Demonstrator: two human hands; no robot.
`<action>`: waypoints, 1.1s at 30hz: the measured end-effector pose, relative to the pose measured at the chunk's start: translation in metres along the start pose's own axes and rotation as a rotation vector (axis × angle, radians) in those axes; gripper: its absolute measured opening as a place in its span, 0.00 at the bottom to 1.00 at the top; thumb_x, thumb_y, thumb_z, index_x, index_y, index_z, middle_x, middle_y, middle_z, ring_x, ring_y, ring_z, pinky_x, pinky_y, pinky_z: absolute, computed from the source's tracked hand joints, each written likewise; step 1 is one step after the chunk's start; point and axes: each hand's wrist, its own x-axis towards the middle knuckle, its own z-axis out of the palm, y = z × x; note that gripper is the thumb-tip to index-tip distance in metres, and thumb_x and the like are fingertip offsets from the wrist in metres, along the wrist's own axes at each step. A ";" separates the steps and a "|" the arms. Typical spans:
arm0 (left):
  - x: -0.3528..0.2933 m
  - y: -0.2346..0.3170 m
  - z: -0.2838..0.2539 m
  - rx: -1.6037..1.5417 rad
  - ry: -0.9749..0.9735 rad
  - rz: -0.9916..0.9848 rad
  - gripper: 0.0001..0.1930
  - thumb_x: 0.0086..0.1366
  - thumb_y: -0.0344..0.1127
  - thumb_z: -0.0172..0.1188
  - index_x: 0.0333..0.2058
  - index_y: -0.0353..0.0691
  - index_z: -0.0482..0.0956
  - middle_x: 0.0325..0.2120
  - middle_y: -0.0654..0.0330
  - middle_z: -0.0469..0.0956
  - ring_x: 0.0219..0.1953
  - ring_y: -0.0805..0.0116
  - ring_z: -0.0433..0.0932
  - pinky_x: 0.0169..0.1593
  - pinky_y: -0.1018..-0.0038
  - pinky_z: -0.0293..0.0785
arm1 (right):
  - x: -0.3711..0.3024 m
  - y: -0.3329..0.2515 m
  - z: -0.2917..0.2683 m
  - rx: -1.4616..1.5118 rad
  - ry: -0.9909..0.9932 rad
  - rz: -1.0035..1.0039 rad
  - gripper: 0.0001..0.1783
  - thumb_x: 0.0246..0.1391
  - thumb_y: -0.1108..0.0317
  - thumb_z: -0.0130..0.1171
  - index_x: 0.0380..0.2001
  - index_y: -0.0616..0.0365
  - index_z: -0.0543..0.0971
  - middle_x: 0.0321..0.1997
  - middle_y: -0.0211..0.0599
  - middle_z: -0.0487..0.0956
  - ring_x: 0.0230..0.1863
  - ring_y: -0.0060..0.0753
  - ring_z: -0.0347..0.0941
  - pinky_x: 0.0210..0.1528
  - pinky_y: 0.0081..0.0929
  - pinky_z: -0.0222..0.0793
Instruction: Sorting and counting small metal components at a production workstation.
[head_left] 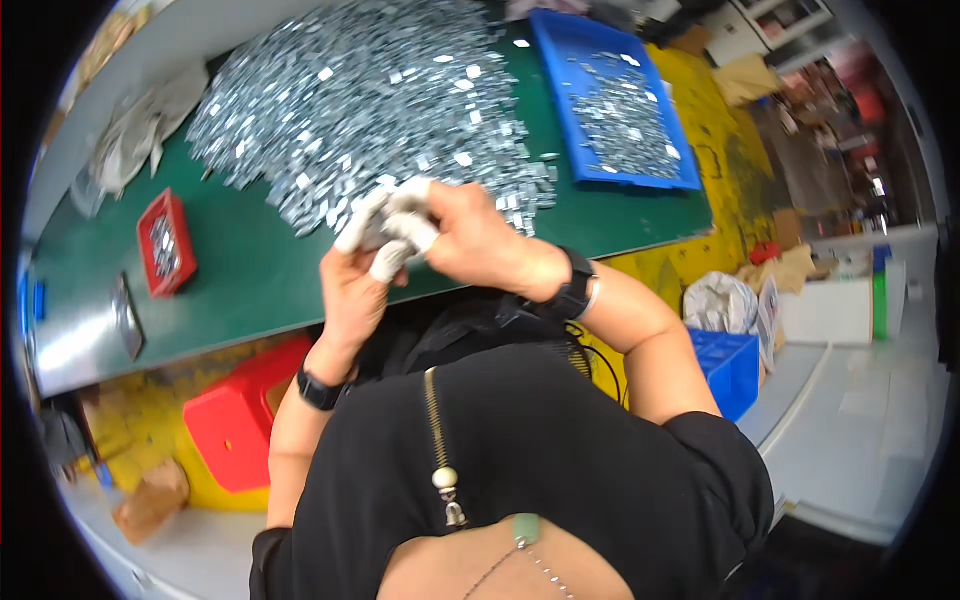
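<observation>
My left hand (352, 290) and my right hand (478, 236) meet above the table's near edge, in front of a big heap of small flat silvery metal pieces (370, 95). White coverings sit on several fingertips of both hands. The fingers are bent and pinched together; a greyish bit shows between them, too small and hidden to name. Each wrist wears a black band.
On the green table (240, 300) stand a red bin (190, 262) of metal pieces, a shiny metal object (127, 318) and a crumpled plastic bag (150, 125). A blue tray (560, 100) with more pieces lies right. Below are a red stool (225, 425) and blue crate (728, 370).
</observation>
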 end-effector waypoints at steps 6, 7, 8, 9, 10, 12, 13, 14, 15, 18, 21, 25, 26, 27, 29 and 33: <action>-0.009 0.000 -0.015 0.014 0.019 0.071 0.25 0.59 0.27 0.57 0.55 0.38 0.63 0.34 0.63 0.75 0.29 0.81 0.71 0.28 0.85 0.67 | 0.014 0.016 0.019 0.126 -0.025 0.116 0.05 0.55 0.70 0.51 0.32 0.62 0.72 0.23 0.28 0.73 0.23 0.14 0.67 0.25 0.16 0.65; -0.006 -0.001 -0.016 0.028 0.011 0.106 0.25 0.59 0.27 0.56 0.55 0.38 0.63 0.33 0.63 0.75 0.29 0.81 0.71 0.29 0.86 0.67 | 0.016 0.018 0.021 0.146 -0.013 0.138 0.06 0.56 0.70 0.50 0.32 0.62 0.71 0.23 0.27 0.72 0.23 0.13 0.66 0.24 0.15 0.63; -0.006 -0.001 -0.018 0.043 0.001 0.140 0.24 0.59 0.28 0.56 0.55 0.38 0.63 0.33 0.64 0.75 0.29 0.82 0.71 0.29 0.86 0.67 | 0.017 0.020 0.022 0.165 0.001 0.161 0.06 0.57 0.70 0.50 0.32 0.62 0.71 0.23 0.25 0.71 0.22 0.12 0.64 0.23 0.15 0.62; -0.006 0.000 -0.022 0.046 0.017 0.142 0.24 0.59 0.28 0.56 0.55 0.38 0.63 0.33 0.64 0.75 0.29 0.82 0.71 0.29 0.86 0.67 | 0.018 0.021 0.023 0.184 0.017 0.183 0.06 0.57 0.69 0.49 0.33 0.61 0.71 0.23 0.24 0.70 0.21 0.12 0.62 0.22 0.14 0.60; -0.006 0.000 -0.023 0.055 -0.002 0.142 0.24 0.60 0.28 0.56 0.55 0.38 0.63 0.32 0.64 0.75 0.28 0.82 0.71 0.29 0.86 0.67 | 0.019 0.020 0.021 0.185 0.008 0.183 0.06 0.57 0.69 0.49 0.33 0.61 0.71 0.23 0.24 0.70 0.21 0.12 0.62 0.22 0.14 0.60; -0.007 0.001 -0.024 0.073 -0.047 0.139 0.23 0.60 0.29 0.56 0.55 0.38 0.64 0.29 0.65 0.74 0.27 0.83 0.70 0.29 0.86 0.66 | 0.020 0.020 0.017 0.209 -0.079 0.318 0.05 0.57 0.70 0.49 0.33 0.61 0.70 0.23 0.23 0.69 0.21 0.12 0.61 0.22 0.14 0.58; -0.006 0.000 -0.024 0.075 -0.045 0.138 0.23 0.60 0.29 0.56 0.55 0.38 0.64 0.29 0.65 0.74 0.27 0.83 0.70 0.29 0.86 0.66 | 0.019 0.021 0.015 0.220 -0.120 0.385 0.05 0.57 0.70 0.49 0.33 0.60 0.70 0.23 0.23 0.69 0.21 0.12 0.61 0.22 0.14 0.58; -0.005 -0.003 -0.024 0.020 -0.060 0.085 0.22 0.61 0.31 0.54 0.54 0.38 0.64 0.29 0.65 0.74 0.26 0.84 0.69 0.29 0.86 0.66 | 0.018 0.022 0.015 0.223 -0.121 0.385 0.05 0.57 0.70 0.49 0.33 0.60 0.70 0.23 0.23 0.69 0.21 0.12 0.61 0.22 0.14 0.58; -0.004 -0.004 -0.024 -0.034 -0.074 0.032 0.21 0.62 0.33 0.53 0.53 0.38 0.65 0.28 0.66 0.74 0.25 0.84 0.69 0.28 0.85 0.66 | 0.014 0.026 0.015 0.199 -0.073 0.276 0.05 0.57 0.70 0.49 0.34 0.60 0.70 0.23 0.24 0.69 0.22 0.13 0.62 0.23 0.14 0.59; 0.006 -0.007 -0.024 -0.125 -0.066 -0.116 0.20 0.64 0.37 0.51 0.53 0.37 0.65 0.27 0.65 0.73 0.23 0.83 0.67 0.27 0.84 0.65 | 0.001 0.034 0.009 0.157 0.028 0.059 0.04 0.57 0.71 0.49 0.35 0.59 0.71 0.25 0.25 0.70 0.23 0.15 0.64 0.25 0.14 0.61; 0.015 -0.009 -0.029 -0.203 -0.004 -0.300 0.21 0.66 0.40 0.48 0.53 0.34 0.64 0.27 0.63 0.71 0.23 0.80 0.65 0.26 0.83 0.63 | -0.020 0.034 -0.027 -0.504 0.200 -0.392 0.05 0.55 0.72 0.50 0.35 0.59 0.72 0.30 0.31 0.72 0.28 0.22 0.68 0.31 0.19 0.65; 0.011 -0.014 -0.034 -0.216 0.193 -0.227 0.19 0.66 0.38 0.47 0.52 0.37 0.64 0.28 0.61 0.73 0.23 0.79 0.66 0.28 0.83 0.65 | -0.039 0.060 -0.131 -0.771 0.663 -0.079 0.09 0.52 0.72 0.53 0.37 0.60 0.74 0.35 0.39 0.75 0.36 0.32 0.71 0.39 0.22 0.66; 0.009 -0.016 -0.025 -0.170 0.180 -0.256 0.18 0.66 0.37 0.47 0.53 0.37 0.64 0.28 0.61 0.73 0.22 0.80 0.66 0.27 0.83 0.65 | -0.043 0.073 -0.151 -1.018 0.776 -0.063 0.10 0.50 0.72 0.54 0.38 0.60 0.75 0.35 0.41 0.76 0.38 0.35 0.71 0.41 0.25 0.66; 0.011 -0.020 -0.021 -0.137 0.166 -0.295 0.18 0.66 0.36 0.47 0.53 0.38 0.64 0.28 0.62 0.74 0.22 0.81 0.67 0.27 0.83 0.66 | -0.036 0.082 -0.153 -1.025 0.771 -0.053 0.10 0.50 0.72 0.54 0.38 0.60 0.75 0.35 0.41 0.76 0.38 0.35 0.71 0.41 0.25 0.66; 0.011 -0.023 -0.002 -0.089 0.145 -0.321 0.18 0.65 0.35 0.47 0.53 0.39 0.64 0.28 0.63 0.75 0.21 0.81 0.67 0.27 0.83 0.67 | -0.033 0.096 -0.162 -1.134 0.568 -0.154 0.11 0.47 0.72 0.55 0.37 0.60 0.76 0.35 0.42 0.76 0.39 0.40 0.71 0.41 0.30 0.67; 0.006 -0.017 0.022 -0.056 0.007 -0.312 0.18 0.64 0.32 0.47 0.54 0.39 0.63 0.30 0.61 0.76 0.21 0.81 0.67 0.27 0.83 0.67 | -0.022 0.130 -0.163 -1.336 0.368 -0.104 0.09 0.45 0.73 0.55 0.32 0.58 0.79 0.34 0.44 0.77 0.40 0.46 0.70 0.42 0.38 0.65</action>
